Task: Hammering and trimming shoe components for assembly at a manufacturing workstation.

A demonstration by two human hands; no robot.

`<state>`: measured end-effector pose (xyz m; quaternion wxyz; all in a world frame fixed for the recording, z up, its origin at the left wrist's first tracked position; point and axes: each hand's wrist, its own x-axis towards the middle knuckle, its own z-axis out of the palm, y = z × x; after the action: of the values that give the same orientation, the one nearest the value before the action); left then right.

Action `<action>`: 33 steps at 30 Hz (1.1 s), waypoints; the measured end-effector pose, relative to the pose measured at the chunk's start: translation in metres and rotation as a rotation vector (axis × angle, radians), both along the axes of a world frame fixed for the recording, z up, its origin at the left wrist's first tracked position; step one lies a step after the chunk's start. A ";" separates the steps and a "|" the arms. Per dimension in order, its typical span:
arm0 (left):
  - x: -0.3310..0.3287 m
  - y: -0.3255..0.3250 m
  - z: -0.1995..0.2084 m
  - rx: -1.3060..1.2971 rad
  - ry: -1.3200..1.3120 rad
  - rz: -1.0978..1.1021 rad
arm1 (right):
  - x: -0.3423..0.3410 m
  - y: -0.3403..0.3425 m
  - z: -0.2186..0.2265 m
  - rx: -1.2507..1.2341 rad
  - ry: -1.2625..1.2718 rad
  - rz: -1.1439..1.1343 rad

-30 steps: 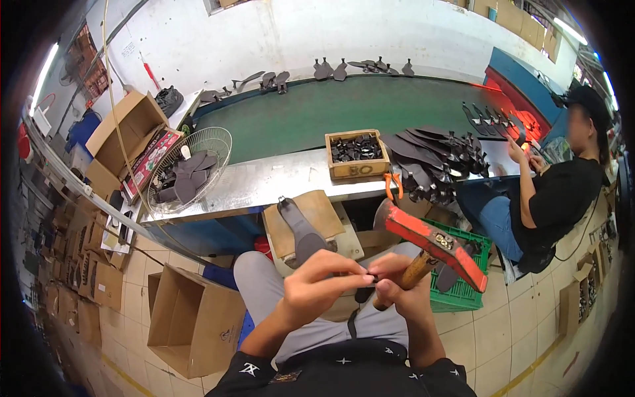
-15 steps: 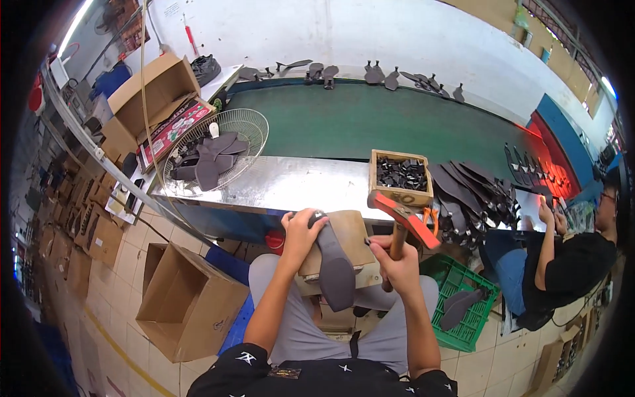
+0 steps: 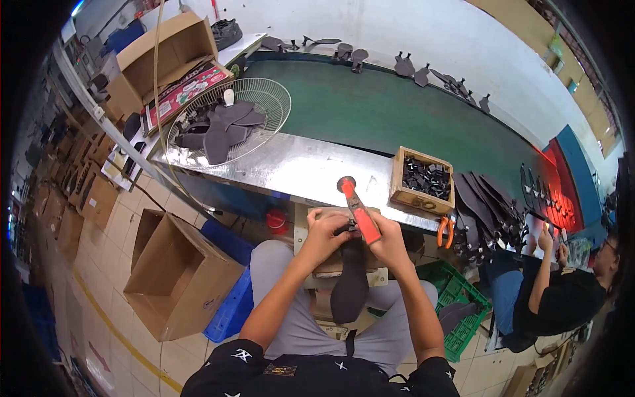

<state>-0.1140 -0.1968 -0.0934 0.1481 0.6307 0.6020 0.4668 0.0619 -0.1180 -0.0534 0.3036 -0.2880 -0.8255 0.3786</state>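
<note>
A dark grey shoe sole (image 3: 349,291) lies lengthwise over a tan work block (image 3: 322,270) between my knees, its wide end toward me. My left hand (image 3: 327,235) is closed around the narrow far end of the sole. In my right hand (image 3: 387,243) is a hammer (image 3: 362,221) with a red and dark head, tilted up and away from me. The right fingertips meet the left ones at the sole's far end. A small dark piece shows between the fingers there, mostly hidden.
Beyond the metal ledge (image 3: 311,162) runs a green belt (image 3: 397,106). A wooden box (image 3: 423,200) of small black pieces, orange-handled pliers (image 3: 445,233) and piled soles (image 3: 483,205) are at right. A wire basket (image 3: 281,126), cardboard box (image 3: 211,298), green crate (image 3: 479,301) and seated co-worker (image 3: 569,284) surround me.
My right hand has moved left to the sole's far end, bringing the hammer along. My left hand and the sole have shifted right. The view has turned slightly.
</note>
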 end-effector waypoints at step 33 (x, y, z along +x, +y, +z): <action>0.004 -0.009 0.026 -0.131 -0.279 -0.005 | 0.005 -0.009 0.008 0.266 0.068 0.002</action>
<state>-0.1095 -0.2061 -0.0674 0.2723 0.5502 0.6032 0.5092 0.0673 -0.1267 -0.0459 0.3667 -0.2311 -0.8580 0.2756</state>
